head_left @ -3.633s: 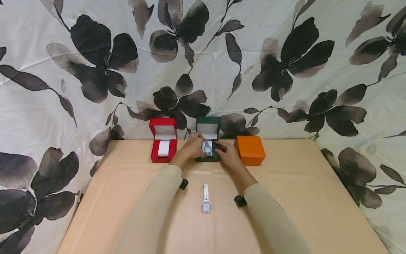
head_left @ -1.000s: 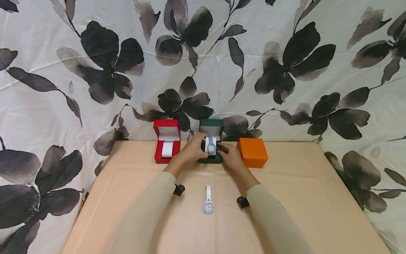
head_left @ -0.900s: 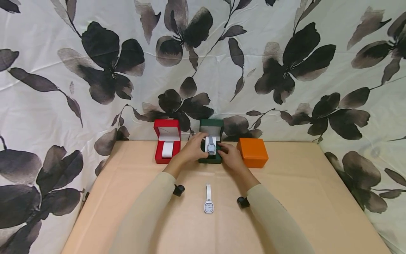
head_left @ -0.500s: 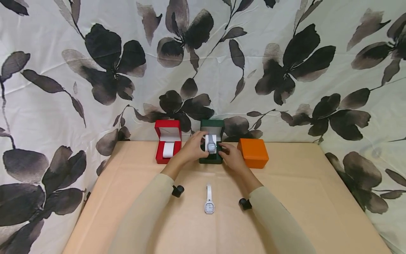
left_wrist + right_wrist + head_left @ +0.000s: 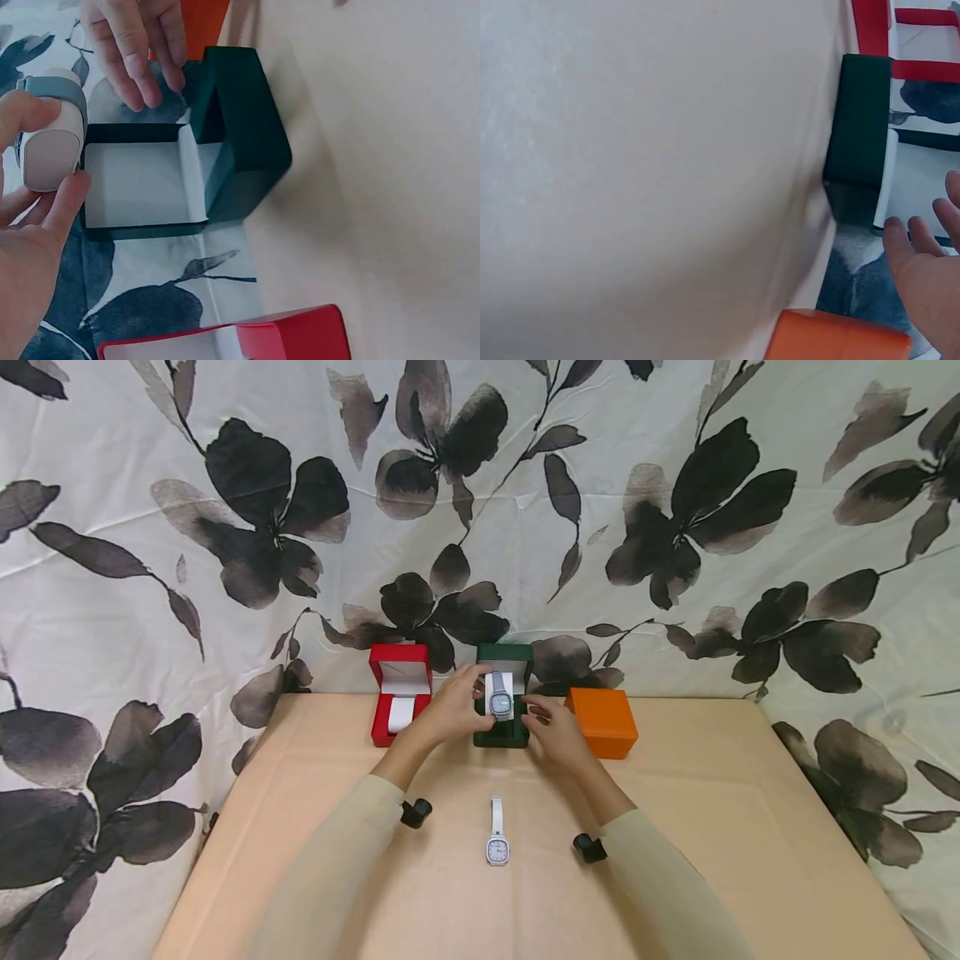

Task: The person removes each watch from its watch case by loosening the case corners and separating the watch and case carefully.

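Observation:
My left hand [image 5: 450, 708] grips a white watch cushion [image 5: 51, 160] between thumb and fingers. Around the cushion runs a wristwatch [image 5: 500, 702] with a blue-grey strap, its dial facing me in the head view. In the left wrist view the cushion is raised out of the open green watch box [image 5: 501, 737], whose lid stands up at the back. To the right of that box is my right hand [image 5: 562, 739], holding nothing, its fingers loosely extended near the box's side. In the right wrist view these fingertips are close to the box's edge; contact is unclear.
Left of the green box an open red watch box [image 5: 382, 732] holds a white cushion [image 5: 401, 715]. A closed orange box [image 5: 602, 720] stands to the right. A white-strapped watch [image 5: 497, 850] lies on the table [image 5: 712, 827] between my forearms. Behind hangs a floral cloth [image 5: 547, 527].
My left hand has raised the cushion with the watch out of the green box, slightly upward. My right hand has drawn back a little to the right from the box.

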A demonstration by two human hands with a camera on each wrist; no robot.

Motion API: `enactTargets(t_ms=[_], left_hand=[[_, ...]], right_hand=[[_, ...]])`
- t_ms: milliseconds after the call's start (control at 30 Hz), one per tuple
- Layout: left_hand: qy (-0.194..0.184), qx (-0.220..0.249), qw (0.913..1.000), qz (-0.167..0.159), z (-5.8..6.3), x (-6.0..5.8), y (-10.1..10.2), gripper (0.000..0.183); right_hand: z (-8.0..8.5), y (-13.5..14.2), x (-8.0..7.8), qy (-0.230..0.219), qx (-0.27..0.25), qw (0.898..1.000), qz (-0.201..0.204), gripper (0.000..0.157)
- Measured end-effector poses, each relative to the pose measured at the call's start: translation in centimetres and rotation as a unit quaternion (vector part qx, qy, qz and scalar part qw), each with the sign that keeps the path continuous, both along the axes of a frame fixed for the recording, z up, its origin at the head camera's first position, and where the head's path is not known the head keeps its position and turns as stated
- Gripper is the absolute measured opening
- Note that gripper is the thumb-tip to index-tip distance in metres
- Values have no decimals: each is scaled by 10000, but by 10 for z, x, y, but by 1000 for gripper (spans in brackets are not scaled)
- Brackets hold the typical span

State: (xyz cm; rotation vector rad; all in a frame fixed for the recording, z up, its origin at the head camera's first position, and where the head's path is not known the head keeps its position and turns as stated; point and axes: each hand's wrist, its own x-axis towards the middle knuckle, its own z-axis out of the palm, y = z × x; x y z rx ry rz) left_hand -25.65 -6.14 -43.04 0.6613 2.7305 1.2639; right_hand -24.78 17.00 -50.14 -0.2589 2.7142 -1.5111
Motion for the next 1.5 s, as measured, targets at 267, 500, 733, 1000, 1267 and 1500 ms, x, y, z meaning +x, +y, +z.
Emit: enactTargets(t_ms=[267, 500, 733, 1000, 1267, 1500], left_hand=[[186, 258, 9995, -66, 10, 11, -1, 78], [274, 451, 9985, -155, 20, 22, -2, 81], [391, 543, 9975, -239, 27, 34, -3, 82], [755, 659, 9935, -542, 34, 47, -2, 78], [866, 882, 9901, -660, 40, 58, -1, 78], [1024, 891, 9881, -726, 44, 69, 0, 77]], right_hand=[[22, 8, 12, 247, -276, 9992, 170, 46], [45, 18, 21, 571, -356, 9962, 546, 54], [68, 20, 36, 970, -167, 9906, 952, 71], [89, 20, 55, 1381, 262, 9793, 1454, 89], [103, 16, 67, 1614, 487, 9731, 1567, 100], [110, 17, 70, 1822, 407, 9664, 1766, 103]])
